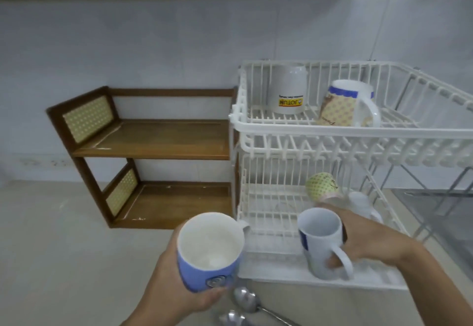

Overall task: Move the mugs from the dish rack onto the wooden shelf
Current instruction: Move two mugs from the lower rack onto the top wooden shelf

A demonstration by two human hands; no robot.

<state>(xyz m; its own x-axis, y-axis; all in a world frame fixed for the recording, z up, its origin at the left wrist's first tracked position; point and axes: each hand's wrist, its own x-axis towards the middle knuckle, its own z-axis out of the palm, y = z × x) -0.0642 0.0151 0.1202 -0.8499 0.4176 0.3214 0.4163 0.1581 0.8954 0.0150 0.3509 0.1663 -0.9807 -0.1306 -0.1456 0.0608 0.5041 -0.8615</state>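
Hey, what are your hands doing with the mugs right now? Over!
Left hand holds blue mug. Right hand grips white mug. Wooden shelf bare, path clear.

a single head-worn, wide-angle view looks forward and down from above the pale surface [51,261], facing the light tiled wall [153,43]. it sits close in: both hands enter from the bottom edge, just under the lens. the brown wooden two-tier shelf [153,138] stands left of centre, the white plastic two-tier dish rack [332,131] right, its far side bent by the lens.
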